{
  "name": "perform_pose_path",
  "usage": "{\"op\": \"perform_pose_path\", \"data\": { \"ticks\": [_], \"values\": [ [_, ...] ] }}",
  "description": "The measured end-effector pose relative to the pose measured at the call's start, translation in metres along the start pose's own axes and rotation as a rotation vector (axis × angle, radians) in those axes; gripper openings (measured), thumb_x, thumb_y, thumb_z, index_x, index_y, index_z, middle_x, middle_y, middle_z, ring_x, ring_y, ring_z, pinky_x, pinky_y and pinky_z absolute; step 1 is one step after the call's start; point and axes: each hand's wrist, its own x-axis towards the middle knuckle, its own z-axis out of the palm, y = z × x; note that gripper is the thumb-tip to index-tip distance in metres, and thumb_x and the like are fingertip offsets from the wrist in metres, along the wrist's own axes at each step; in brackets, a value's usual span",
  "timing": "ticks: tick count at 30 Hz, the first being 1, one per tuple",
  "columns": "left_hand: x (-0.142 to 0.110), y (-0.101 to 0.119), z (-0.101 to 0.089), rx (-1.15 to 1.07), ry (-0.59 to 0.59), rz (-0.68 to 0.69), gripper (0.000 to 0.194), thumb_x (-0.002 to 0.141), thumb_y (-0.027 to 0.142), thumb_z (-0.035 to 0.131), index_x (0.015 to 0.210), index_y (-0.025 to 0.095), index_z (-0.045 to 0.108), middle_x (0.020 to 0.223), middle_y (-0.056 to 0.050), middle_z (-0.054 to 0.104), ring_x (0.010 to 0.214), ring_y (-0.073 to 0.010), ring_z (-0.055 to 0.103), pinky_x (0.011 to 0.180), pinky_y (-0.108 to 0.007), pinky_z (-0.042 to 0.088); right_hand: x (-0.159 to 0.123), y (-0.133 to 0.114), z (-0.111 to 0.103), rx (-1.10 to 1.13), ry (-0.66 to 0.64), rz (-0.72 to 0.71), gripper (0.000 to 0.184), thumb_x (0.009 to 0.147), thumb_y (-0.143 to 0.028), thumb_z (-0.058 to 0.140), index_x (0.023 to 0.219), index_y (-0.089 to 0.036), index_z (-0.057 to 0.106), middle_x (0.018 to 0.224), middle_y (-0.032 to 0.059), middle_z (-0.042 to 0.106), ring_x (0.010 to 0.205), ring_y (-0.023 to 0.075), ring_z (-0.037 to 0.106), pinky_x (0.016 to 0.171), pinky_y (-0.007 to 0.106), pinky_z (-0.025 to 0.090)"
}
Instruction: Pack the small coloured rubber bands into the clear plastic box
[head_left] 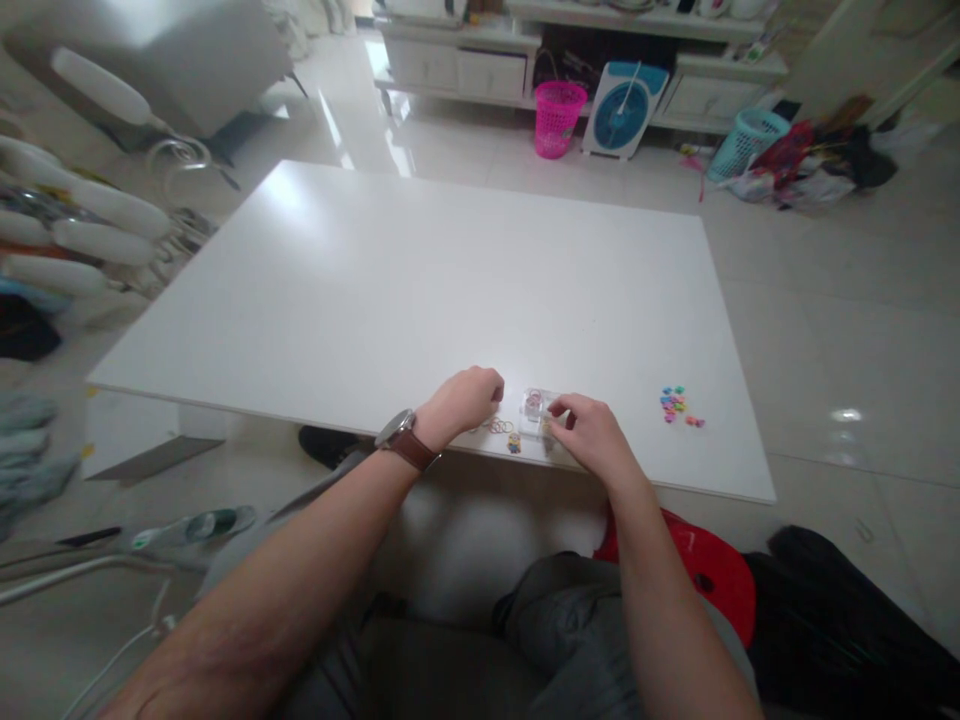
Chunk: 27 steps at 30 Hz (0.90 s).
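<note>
Along the near edge of a broad white table (465, 270), both hands are at work among small things. The left hand (466, 396), a watch (395, 428) at its wrist, rests just left of the box with its fingers curled under; their tips are turned away, so I cannot tell whether they pinch anything. The right hand (591, 432) reaches the box's right side, thumb and forefinger bent towards each other; whether they grip the box or something tiny cannot be told.

The clear box (529, 424) sits on the table between the hands, its right part covered by the right fingers. Well to the right lies a loose cluster of coloured pieces (673, 403), apart from both hands. Thin rings (498, 427) lie beside the left hand, partly hidden by it, and a small figure (514, 442) lies near the box's lower left corner.

As for progress, the work looks partway: something reddish (533, 399) shows in the box, while the rings, figure and coloured pieces remain outside. Whether the box has a lid, and what the faint shape below the right fingertips is, are too small to tell.
</note>
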Motion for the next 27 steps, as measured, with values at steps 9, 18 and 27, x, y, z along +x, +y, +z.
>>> {"op": "perform_pose_path", "data": {
  "ticks": [9, 18, 27],
  "values": [
    [0.001, -0.001, 0.023, 0.1, -0.092, -0.004, 0.024, 0.084, 0.01, 0.055, 0.093, 0.017, 0.077, 0.093, -0.013, 0.076, 0.088, -0.0236, 0.072, 0.078, -0.031, 0.053, -0.002, 0.0, -0.004, 0.002, 0.045, -0.046, 0.007, 0.082, -0.014, 0.062, 0.083, -0.02, 0.065, 0.087, 0.0026, 0.068, 0.072, 0.0153, 0.056, 0.073, 0.029, 0.042],
    [0.004, 0.006, 0.028, 0.192, -0.148, 0.007, 0.023, 0.087, 0.011, 0.053, 0.094, 0.012, 0.075, 0.098, -0.016, 0.076, 0.092, -0.0247, 0.072, 0.081, -0.031, 0.054, 0.0, 0.0, -0.003, 0.001, 0.031, -0.05, 0.007, 0.084, -0.014, 0.061, 0.082, -0.02, 0.064, 0.086, 0.0024, 0.066, 0.072, 0.0154, 0.054, 0.074, 0.029, 0.041],
    [0.007, -0.008, 0.013, 0.224, -0.025, 0.016, 0.024, 0.09, 0.012, 0.049, 0.092, 0.012, 0.073, 0.098, -0.016, 0.075, 0.091, -0.0246, 0.071, 0.08, -0.032, 0.052, -0.002, -0.002, -0.004, -0.01, 0.026, -0.052, 0.008, 0.086, -0.015, 0.059, 0.083, -0.02, 0.065, 0.087, 0.0028, 0.067, 0.073, 0.0158, 0.055, 0.075, 0.029, 0.04]
  ]
}}
